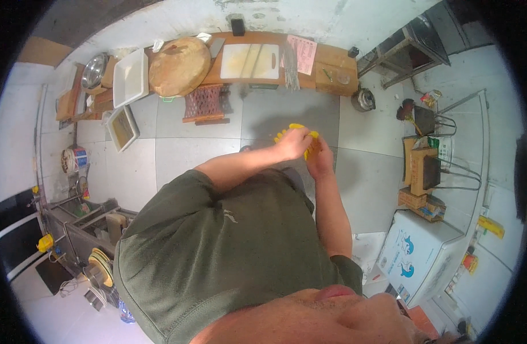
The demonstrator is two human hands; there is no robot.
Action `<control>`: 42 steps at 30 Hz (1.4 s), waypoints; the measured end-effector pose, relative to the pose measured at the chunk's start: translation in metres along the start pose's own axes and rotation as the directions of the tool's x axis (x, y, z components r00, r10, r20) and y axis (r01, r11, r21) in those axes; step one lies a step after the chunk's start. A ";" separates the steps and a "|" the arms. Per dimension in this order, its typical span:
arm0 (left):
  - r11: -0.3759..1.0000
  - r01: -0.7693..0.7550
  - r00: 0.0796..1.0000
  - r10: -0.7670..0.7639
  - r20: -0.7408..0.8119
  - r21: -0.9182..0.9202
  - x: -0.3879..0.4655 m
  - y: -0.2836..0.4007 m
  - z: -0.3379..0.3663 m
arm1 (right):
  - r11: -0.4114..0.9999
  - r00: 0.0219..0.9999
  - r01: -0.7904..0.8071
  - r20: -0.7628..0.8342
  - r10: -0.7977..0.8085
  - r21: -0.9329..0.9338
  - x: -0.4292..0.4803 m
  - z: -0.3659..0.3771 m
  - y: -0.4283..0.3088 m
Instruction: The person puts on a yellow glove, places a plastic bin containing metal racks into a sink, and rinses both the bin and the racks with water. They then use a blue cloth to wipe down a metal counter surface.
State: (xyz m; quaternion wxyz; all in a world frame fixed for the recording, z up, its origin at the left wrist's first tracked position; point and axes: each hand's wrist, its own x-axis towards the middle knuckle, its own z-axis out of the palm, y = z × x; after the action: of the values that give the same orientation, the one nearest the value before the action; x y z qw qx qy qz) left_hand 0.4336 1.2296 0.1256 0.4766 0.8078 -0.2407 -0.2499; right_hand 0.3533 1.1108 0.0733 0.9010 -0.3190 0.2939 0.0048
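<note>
Both my hands are close together in front of my body, over the grey tiled floor, with yellow gloves between them. My left hand [294, 142] is closed on the yellow gloves [296, 126], whose fingers stick out beyond it. Beside it, my right hand [322, 160] also grips yellow glove material near its fingertips. Whether this is one glove or a pair cannot be told. Beyond the hands, a white cutting board [229, 61] with pale strips [251, 61] on it lies on the wooden table [323, 39].
A round wooden chopping block [181, 66] and a white plastic tub [131, 77] stand at the table's left. A low stool [204, 102] is on the floor before it. A metal kettle [363, 99] stands at right, above cardboard boxes [423, 172] and a white chest [418, 258].
</note>
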 end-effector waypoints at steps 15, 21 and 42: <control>0.912 -0.297 0.952 0.260 0.162 0.284 0.000 0.030 0.018 | 0.960 0.981 -0.024 -0.191 -0.031 -0.280 -0.019 0.015 -0.018; 0.832 -0.403 0.906 0.305 0.294 0.382 -0.005 0.023 0.017 | 0.981 0.983 0.056 0.181 -0.022 -0.184 -0.019 0.059 -0.067; 0.999 0.041 0.988 -0.043 0.147 0.013 -0.001 0.036 0.011 | 0.816 0.944 0.161 -0.153 -0.291 -0.555 0.029 -0.017 -0.023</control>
State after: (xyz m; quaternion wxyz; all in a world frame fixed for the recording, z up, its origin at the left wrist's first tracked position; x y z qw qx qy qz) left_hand 0.4204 1.2080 0.1528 0.4483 0.7943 -0.2592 -0.3176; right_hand 0.3734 1.0778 0.0603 0.7296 -0.5887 0.3433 -0.0580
